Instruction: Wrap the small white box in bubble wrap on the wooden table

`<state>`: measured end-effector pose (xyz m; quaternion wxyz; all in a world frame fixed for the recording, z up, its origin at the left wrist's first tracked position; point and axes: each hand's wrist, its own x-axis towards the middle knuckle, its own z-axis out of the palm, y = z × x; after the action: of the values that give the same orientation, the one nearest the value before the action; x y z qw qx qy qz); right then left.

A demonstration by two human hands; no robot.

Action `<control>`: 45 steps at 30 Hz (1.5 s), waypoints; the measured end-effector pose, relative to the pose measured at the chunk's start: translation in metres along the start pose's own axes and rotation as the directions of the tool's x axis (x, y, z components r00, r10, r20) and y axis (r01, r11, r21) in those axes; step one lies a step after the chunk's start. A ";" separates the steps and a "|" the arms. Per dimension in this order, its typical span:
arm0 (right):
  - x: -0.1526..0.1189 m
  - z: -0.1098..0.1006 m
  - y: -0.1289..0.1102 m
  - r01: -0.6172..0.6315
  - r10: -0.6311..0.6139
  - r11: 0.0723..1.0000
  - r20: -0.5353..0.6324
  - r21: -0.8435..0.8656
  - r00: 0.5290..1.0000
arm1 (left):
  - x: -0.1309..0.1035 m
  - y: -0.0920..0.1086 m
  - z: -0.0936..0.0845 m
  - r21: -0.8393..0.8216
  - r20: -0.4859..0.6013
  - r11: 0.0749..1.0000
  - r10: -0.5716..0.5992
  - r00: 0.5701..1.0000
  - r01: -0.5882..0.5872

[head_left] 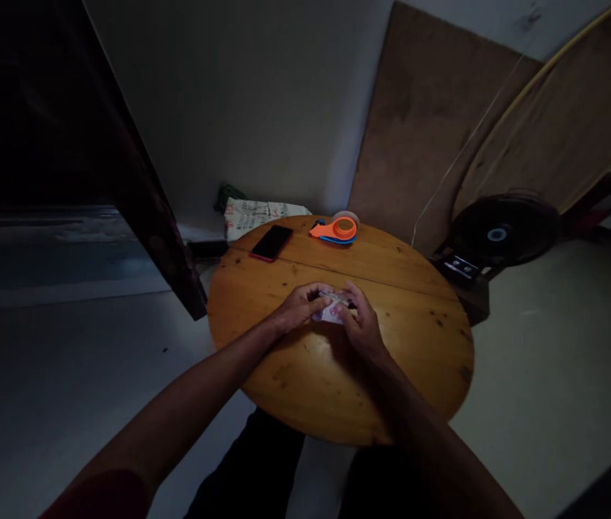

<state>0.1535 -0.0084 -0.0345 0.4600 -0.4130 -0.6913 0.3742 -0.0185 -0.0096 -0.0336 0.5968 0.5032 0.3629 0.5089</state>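
Between both hands, over the middle of the round wooden table (305, 360), is a small pale box-like packet (330, 311) with pinkish marks. My left hand (299, 306) grips its left side, thumb lying across the top. On the right side my right hand (360, 321) holds it too, thumb pressed on the near face and fingers curled behind. The fingers hide parts of the packet, and its exact kind is too dim to make out.
Toward the table's far edge lie a phone (271, 243) and an orange tape dispenser (343, 228) with blue parts. Behind the table are a printed sack (262, 214) and a leaning board (424, 122). A black fan (500, 234) stands on the right.
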 end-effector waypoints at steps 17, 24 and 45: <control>-0.001 0.005 0.000 0.122 -0.145 0.955 -0.069 -0.270 0.987 | 0.005 -0.003 0.004 0.113 -0.039 0.991 0.074 0.997 -0.069; -0.001 0.004 0.000 0.193 -0.213 0.950 -0.060 -0.245 0.975 | 0.003 0.000 0.005 0.115 -0.031 0.990 0.085 0.996 -0.080; 0.003 -0.005 -0.011 0.234 -0.347 0.862 -0.186 -0.450 0.919 | 0.005 -0.001 0.006 0.099 -0.076 0.994 0.061 0.995 -0.053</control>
<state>0.1550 -0.0090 -0.0226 0.4991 -0.4374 -0.7432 0.0851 -0.0119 -0.0064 -0.0332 0.5421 0.5210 0.3959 0.5272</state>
